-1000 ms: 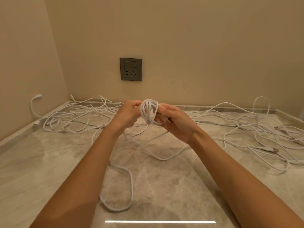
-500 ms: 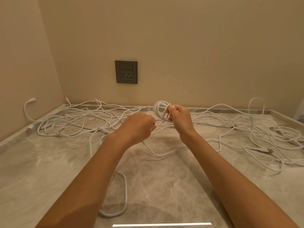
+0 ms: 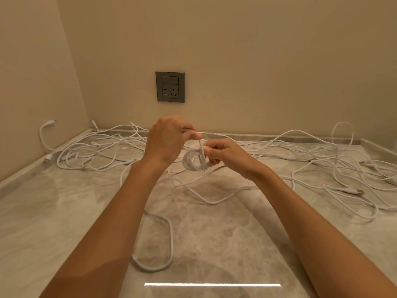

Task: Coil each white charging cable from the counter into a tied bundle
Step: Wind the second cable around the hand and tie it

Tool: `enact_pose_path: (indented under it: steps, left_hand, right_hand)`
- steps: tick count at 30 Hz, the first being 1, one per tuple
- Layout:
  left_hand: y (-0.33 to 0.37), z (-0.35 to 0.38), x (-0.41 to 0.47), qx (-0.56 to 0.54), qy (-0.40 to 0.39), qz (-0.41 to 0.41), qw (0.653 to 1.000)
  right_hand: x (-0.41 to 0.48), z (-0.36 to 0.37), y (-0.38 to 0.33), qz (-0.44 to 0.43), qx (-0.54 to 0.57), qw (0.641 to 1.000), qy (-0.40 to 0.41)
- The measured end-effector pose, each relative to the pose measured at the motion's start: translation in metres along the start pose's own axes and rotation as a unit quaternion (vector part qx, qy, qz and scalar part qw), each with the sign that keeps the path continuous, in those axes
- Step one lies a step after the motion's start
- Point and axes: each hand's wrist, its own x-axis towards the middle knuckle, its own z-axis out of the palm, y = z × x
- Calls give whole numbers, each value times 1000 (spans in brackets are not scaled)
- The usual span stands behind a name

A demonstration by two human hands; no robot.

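Since half a second ago the left hand (image 3: 166, 140) has lifted above the coil (image 3: 191, 161), fingers curled, pinching the free strand (image 3: 200, 150) across it; the right hand (image 3: 227, 157) grips the coil above the counter (image 3: 214, 233)

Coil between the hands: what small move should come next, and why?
Probably the left hand should carry its pinched strand around the coil and pull it snug. The right hand grips the loops, the strand crosses them, and no finished tie shows yet.
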Motion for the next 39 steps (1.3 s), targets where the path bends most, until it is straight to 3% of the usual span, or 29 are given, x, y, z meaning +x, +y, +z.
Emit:
enact_pose_path:
  steps: [4, 7, 11, 16, 19, 23, 29, 31, 35, 39]
  left_hand:
    - [-5, -1, 4, -166, -24, -91, 982]
    - [-12, 5, 4, -244, -44, -162, 955]
    - [-12, 19, -4, -258, -70, -186, 946]
    - [2, 29, -6, -192, -111, -147, 964]
    - [10, 31, -8, -218, -151, -133, 955]
    - [15, 24, -10, -329, -177, -177, 911]
    - [0, 14, -12, -395, -288, -216, 845]
    - [-7, 10, -13, -364, -318, -210, 850]
    - [-15, 12, -13, -248, -305, -190, 899]
    - [-17, 12, -8, -302, -239, -233, 893]
  right_hand:
    - [-5, -1, -6, -4, 105, 992, -64]
    - [-3, -2, -5, 3, 165, 984, -68]
    - [-4, -1, -3, -3, 197, 980, -39]
    - [-1, -7, 7, 17, 311, 949, 44]
    - [2, -8, 11, 29, 332, 939, 83]
    - [0, -8, 13, 46, 316, 943, 91]
    - [-2, -7, 22, 51, 274, 959, 56]
    - [-4, -6, 24, 58, 265, 962, 35]
    - [-4, 1, 21, 46, 224, 973, 6]
    - [-1, 3, 23, 31, 213, 976, 4]
